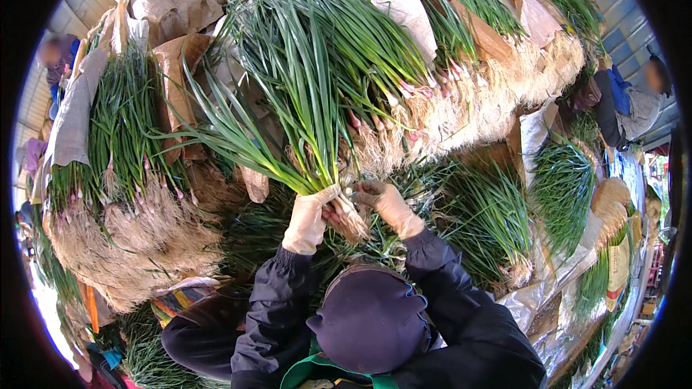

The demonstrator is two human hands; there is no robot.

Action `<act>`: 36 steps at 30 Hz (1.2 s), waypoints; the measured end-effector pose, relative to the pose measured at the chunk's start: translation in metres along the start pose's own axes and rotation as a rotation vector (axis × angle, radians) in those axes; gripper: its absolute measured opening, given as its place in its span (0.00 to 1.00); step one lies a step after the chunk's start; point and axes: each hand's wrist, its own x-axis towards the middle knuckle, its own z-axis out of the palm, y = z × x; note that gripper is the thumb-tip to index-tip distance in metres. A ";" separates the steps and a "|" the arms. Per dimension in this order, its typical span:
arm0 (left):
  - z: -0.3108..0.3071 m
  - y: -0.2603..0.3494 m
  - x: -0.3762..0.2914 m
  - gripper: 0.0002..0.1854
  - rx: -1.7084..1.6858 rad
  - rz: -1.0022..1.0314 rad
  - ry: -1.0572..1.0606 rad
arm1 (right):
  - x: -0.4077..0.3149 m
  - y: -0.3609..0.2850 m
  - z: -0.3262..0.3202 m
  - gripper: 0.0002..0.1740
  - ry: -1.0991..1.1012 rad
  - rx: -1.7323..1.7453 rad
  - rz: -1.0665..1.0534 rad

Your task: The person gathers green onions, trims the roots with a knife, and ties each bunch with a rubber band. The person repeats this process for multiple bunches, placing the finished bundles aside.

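My left hand (311, 216), in a pale glove with dark-soiled fingers, is closed around a bunch of green garlic (313, 119). Its long leaves fan up and to the left, while the roots (351, 224) and pinkish bulbs poke out below my grip, towards the lower right. Just right of these bulbs is my right hand (388, 205), gloved the same way, with its fingers curled in close to the stem bases. Whether those fingers pinch a leaf or a stem is hidden. Loose green leaves (427, 183) lie under and behind the hands.
Right in front lies a long heap of green garlic (373, 59), roots towards me. Another rooted stack (130, 113) stands at left, partly under sacking (89, 108). More bunches (486, 216) lie at right. Other people (630, 100) are at the far right and far left.
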 end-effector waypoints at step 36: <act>-0.018 -0.032 -0.068 0.14 -0.213 0.031 0.205 | 0.003 -0.061 0.097 0.10 -0.012 1.238 0.359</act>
